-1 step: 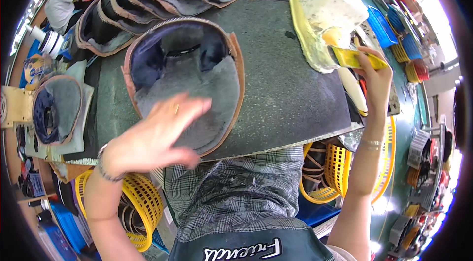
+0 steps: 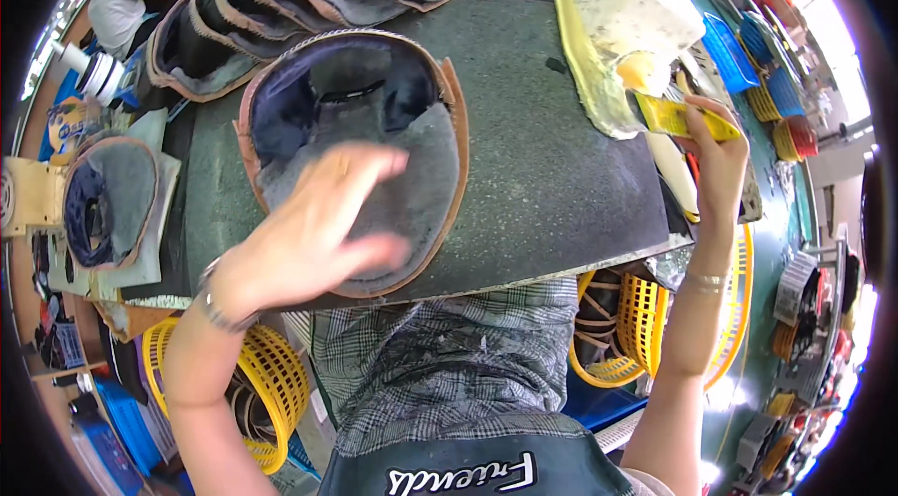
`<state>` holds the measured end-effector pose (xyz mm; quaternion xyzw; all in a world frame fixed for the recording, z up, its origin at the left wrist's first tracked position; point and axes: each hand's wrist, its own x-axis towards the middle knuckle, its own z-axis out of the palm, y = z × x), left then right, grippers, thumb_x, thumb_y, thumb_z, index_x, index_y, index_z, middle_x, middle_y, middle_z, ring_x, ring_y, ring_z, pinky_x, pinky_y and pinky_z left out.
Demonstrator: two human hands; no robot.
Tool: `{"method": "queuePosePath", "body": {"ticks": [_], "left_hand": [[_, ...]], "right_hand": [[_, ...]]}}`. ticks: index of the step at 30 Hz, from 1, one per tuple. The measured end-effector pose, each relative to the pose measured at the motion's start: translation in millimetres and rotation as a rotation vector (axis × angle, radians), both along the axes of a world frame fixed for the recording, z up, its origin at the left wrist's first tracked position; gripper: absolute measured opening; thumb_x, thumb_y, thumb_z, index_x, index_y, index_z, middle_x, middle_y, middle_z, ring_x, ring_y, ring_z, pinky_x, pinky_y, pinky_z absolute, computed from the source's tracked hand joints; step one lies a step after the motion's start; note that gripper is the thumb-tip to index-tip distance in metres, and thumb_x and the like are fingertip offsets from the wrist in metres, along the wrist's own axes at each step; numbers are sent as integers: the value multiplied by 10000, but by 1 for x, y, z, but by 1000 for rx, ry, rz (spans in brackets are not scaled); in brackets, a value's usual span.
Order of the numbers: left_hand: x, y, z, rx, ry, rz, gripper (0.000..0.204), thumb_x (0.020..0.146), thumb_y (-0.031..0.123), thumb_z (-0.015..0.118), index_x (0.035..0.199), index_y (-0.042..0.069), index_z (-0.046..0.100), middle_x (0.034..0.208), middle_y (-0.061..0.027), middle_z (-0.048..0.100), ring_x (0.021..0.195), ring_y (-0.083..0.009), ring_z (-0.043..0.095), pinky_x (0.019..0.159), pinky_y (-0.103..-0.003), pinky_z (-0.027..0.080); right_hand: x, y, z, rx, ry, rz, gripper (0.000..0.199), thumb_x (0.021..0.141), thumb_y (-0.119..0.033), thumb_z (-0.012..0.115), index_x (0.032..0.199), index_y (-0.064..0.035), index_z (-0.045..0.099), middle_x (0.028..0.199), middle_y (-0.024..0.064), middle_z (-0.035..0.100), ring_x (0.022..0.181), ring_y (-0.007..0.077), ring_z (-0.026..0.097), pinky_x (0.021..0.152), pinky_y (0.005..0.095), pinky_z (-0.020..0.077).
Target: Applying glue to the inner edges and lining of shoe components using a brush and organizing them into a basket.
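A large cupped leather piece [image 2: 421, 206] with a grey lining, dark blue inner patches and a tan stitched rim lies on the dark work board [image 2: 552, 187]. Over its lower left part is my left hand [image 2: 313, 225], fingers apart and slightly blurred, holding nothing; whether it touches the lining I cannot tell. On the right, my right hand [image 2: 718, 145] grips a flat yellow spreader [image 2: 669, 114]. The spreader's far end is beside a whitish container [image 2: 636, 5], crusted with yellow glue-like residue. A white-handled tool [image 2: 672, 164] lies below that hand.
Several similar leather pieces [image 2: 323, 5] overlap at the back left. Another lined piece [image 2: 112, 201] rests at the far left. Yellow baskets [image 2: 281, 384] stand below the board's front edge on both sides. A person [image 2: 117, 9] is at the far left back.
My left hand has moved slightly right and upward over the leather piece. My right hand keeps its hold on the spreader, almost unmoved.
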<state>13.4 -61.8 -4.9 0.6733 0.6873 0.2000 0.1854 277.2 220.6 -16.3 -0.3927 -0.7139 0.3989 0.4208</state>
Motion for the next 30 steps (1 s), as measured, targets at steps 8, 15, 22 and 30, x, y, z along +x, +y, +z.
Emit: {"method": "queuePosePath", "body": {"ticks": [8,15,22,30], "left_hand": [[-17,77,-76,409,-285,-87,330,732,65,696,992,33,495,858,-45,521,723,-117,468,661,-240,402],[-6,57,-66,375,-439,385,302,749,106,685,933,32,457,697,21,449,584,-67,349,542,-225,329],[-13,66,-86,348,-364,632,210,768,91,646,929,-36,604,521,9,414,482,-76,371,457,-270,318],[-33,72,-103,419,-955,687,161,839,110,590,772,-36,594,608,39,485,572,-45,384,501,-249,317]], "right_hand": [[29,-21,-9,-168,131,115,197,854,-112,591,997,21,611,892,77,620,753,112,612,641,237,525],[11,-43,-15,-363,278,293,189,860,-84,576,995,47,594,871,84,627,753,118,626,629,232,537],[-47,-92,-11,-255,165,427,164,826,-71,622,965,17,624,836,26,625,733,54,563,666,177,442],[-126,-130,-31,559,-96,590,167,785,-11,591,948,-44,572,799,152,619,714,317,618,599,349,498]]}}
